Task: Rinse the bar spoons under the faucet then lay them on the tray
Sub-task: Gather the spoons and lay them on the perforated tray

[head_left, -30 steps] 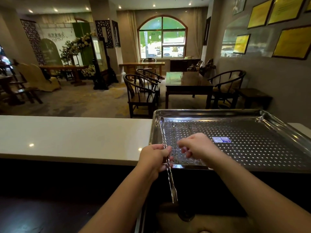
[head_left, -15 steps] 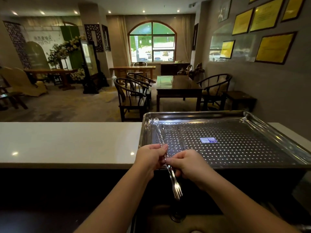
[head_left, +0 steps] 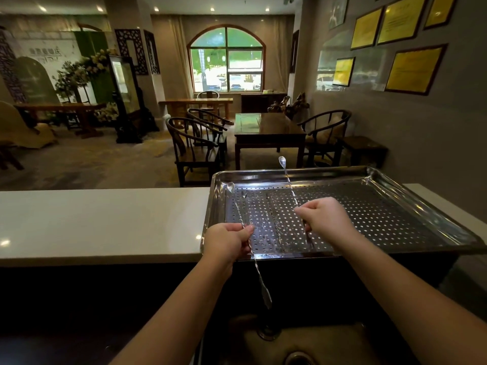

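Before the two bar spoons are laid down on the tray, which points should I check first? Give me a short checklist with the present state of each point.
1. Left hand has a firm grip on its bar spoon: ok, fingers closed around the twisted stem.
2. Right hand holds the second bar spoon: ok.
3. Tray sits flat on the white counter: ok.
4. Free room on the perforated tray floor right of the hands: ok.
5. Left spoon is over the tray: not ok, its fork end hangs past the near edge, above the sink.
6. Spoons are rinsed: cannot tell, no faucet or running water is in view.
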### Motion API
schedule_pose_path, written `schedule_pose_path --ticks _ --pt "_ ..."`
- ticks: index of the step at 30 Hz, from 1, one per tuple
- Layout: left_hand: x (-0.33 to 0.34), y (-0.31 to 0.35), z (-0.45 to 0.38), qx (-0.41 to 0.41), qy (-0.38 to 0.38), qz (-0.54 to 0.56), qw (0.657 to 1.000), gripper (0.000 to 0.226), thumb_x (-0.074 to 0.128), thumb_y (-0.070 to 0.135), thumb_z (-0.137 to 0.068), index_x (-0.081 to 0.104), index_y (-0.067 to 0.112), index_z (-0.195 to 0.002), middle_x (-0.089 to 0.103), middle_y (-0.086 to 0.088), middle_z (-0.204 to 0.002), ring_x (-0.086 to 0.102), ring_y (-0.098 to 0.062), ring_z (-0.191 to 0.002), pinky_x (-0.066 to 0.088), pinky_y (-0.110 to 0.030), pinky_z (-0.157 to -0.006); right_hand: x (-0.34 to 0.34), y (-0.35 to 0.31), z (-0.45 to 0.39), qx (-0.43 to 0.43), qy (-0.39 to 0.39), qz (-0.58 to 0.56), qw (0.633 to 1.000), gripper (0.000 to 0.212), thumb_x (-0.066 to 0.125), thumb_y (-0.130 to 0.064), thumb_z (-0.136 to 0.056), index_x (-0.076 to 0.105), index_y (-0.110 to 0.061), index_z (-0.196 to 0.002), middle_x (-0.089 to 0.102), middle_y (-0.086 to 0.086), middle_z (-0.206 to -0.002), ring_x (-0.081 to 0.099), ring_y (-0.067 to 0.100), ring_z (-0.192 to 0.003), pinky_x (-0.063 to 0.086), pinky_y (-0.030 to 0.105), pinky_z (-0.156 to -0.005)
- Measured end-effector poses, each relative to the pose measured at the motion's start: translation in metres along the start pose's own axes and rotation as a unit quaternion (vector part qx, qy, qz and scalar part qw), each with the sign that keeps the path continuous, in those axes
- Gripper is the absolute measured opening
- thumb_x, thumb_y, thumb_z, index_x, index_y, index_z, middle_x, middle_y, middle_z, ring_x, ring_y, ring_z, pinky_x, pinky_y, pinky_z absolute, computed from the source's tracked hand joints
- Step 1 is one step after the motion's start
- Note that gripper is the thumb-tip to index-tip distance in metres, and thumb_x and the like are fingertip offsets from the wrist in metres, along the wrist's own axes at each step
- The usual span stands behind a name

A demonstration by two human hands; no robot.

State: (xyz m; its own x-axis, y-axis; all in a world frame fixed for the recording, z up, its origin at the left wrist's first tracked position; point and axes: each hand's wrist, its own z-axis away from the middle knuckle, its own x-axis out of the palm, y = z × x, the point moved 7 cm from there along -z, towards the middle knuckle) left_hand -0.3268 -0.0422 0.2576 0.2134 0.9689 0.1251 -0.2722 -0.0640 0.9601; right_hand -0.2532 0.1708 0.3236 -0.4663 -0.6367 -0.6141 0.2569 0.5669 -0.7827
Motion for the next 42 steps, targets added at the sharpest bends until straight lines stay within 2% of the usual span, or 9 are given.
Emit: schedule_pose_path --ticks 3,6,13,21,27,32,35,38,42 --pt "-0.001 0.000 -0.001 0.009 0.010 -0.003 1.000 0.015 0.077 0.008 -0.077 0.068 0.002 -0.087 0.065 -0.009 -0.057 0.058 -0.022 -0.054 0.059 -0.041 -0.069 -0.007 0.012 -0.028 0.031 0.002 0.074 0.997 0.021 0.064 -0.027 -0.090 0.073 -0.012 -0.078 0.073 0.008 -0.072 0.069 0.022 -0.070 0.057 0.039 -0.066" --pt "-0.001 0.000 -0.003 0.012 0.011 -0.012 1.000 0.018 0.076 0.009 -0.077 0.068 0.001 -0.091 0.065 -0.012 -0.062 0.058 -0.022 -0.055 0.059 -0.043 -0.071 -0.001 0.024 -0.048 0.057 -0.020 0.140 0.988 0.024 0.060 -0.020 -0.089 0.071 -0.001 -0.079 0.070 0.014 -0.073 0.060 0.026 -0.062 0.046 0.032 -0.054" --pt "-0.001 -0.002 -0.003 0.015 0.015 -0.011 1.000 0.023 0.077 0.008 -0.076 0.065 -0.001 -0.094 0.064 -0.013 -0.064 0.056 -0.024 -0.056 0.057 -0.041 -0.070 0.021 0.044 -0.062 0.087 -0.051 0.238 0.966 0.026 0.049 -0.009 -0.086 0.051 -0.007 -0.060 0.055 0.006 -0.063 0.048 0.019 -0.054 0.033 0.025 -0.045" --pt "0.000 0.001 0.001 0.013 0.014 -0.013 1.000 0.025 0.078 0.009 -0.075 0.064 0.000 -0.094 0.065 -0.014 -0.068 0.057 -0.025 -0.058 0.058 -0.039 -0.068 0.031 0.044 -0.065 0.066 -0.054 0.287 0.954 0.025 0.047 -0.014 -0.087 0.051 -0.010 -0.062 0.055 0.003 -0.066 0.049 0.017 -0.057 0.032 0.026 -0.045" --pt "0.000 0.002 0.004 0.015 0.015 -0.024 0.999 0.028 0.079 0.010 -0.075 0.064 0.001 -0.097 0.067 -0.018 -0.078 0.060 -0.027 -0.064 0.059 -0.048 -0.078 0.037 0.039 -0.063 0.042 -0.063 0.347 0.935 0.021 0.048 -0.008 -0.084 0.053 -0.012 -0.064 0.056 0.004 -0.069 0.052 0.020 -0.060 0.041 0.028 -0.052" --pt "0.001 0.006 0.008 0.032 0.018 -0.045 0.998 0.025 0.078 0.011 -0.076 0.064 0.002 -0.095 0.067 -0.017 -0.077 0.059 -0.024 -0.061 0.059 -0.042 -0.070 0.043 0.038 -0.058 0.027 -0.063 0.375 0.924 0.025 0.046 -0.003 -0.084 0.052 -0.012 -0.062 0.056 0.004 -0.067 0.051 0.019 -0.058 0.038 0.026 -0.047" --pt "0.002 0.007 0.009 0.036 0.017 -0.055 0.998 0.025 0.078 0.013 -0.077 0.064 0.003 -0.095 0.068 -0.016 -0.076 0.060 -0.023 -0.059 0.060 -0.040 -0.067 0.036 0.033 -0.053 0.033 -0.046 0.353 0.934 0.026 0.047 -0.002 -0.084 0.050 -0.011 -0.060 0.054 0.005 -0.065 0.049 0.019 -0.055 0.037 0.026 -0.046" --pt "0.001 0.008 0.009 0.034 0.022 -0.057 0.998 0.024 0.077 0.015 -0.077 0.065 0.003 -0.095 0.068 -0.014 -0.074 0.060 -0.021 -0.056 0.060 -0.039 -0.066 0.025 0.015 -0.043 0.014 -0.007 0.247 0.969 0.033 0.054 -0.013 -0.087 0.049 -0.007 -0.055 0.055 0.006 -0.059 0.049 0.021 -0.052 0.036 0.024 -0.047" --pt "0.004 0.011 0.009 0.036 0.027 -0.048 0.998 0.022 0.077 0.017 -0.078 0.065 0.004 -0.091 0.066 -0.010 -0.068 0.060 -0.017 -0.051 0.060 -0.033 -0.058 0.039 -0.012 0.002 -0.022 -0.086 0.065 0.994 0.031 0.064 -0.030 -0.085 0.072 -0.002 -0.073 0.072 0.012 -0.067 0.058 0.016 -0.050 0.044 0.024 -0.050"
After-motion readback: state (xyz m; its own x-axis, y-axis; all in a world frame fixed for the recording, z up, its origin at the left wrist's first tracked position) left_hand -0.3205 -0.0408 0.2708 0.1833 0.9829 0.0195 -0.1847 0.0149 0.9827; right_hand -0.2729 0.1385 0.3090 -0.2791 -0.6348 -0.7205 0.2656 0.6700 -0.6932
